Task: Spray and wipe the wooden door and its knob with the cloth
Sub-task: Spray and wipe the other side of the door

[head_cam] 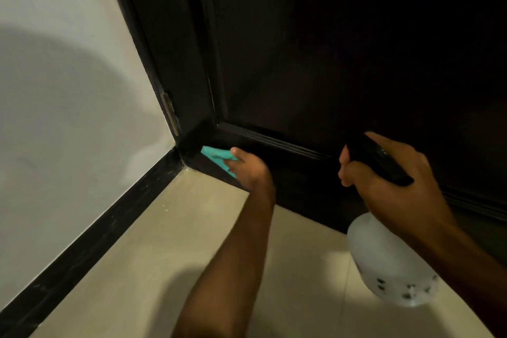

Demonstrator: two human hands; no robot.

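— Cloth [216, 158] first: where is it against the door [343, 63]?

— Left hand [248, 169] presses it flat on the door's bottom rail, right at the hinge-side corner, just above the floor [192, 228]. Fingers lie over the cloth, thumb up along its top edge; only a teal strip shows past the fingertips, toward the frame [170, 77].

— So which way does the unwiped rail run from that hand?

— Along the door's foot, away from the corner and toward the right hand [389, 184]. The rail's long axis goes from the hinge side off to the right, so I judge the next stroke must be drawn back along it; the corner blocks any further push leftward.

— And the right hand?

— Curled round the bottle's [389, 263] black spray head, forefinger at the trigger, white body hanging below. It is held clear of the door, farther along the same rail, nozzle facing the panel.

— Nearer hand for wiping?

— The left, already touching. The knob isn't in view; it must sit well above this corner.
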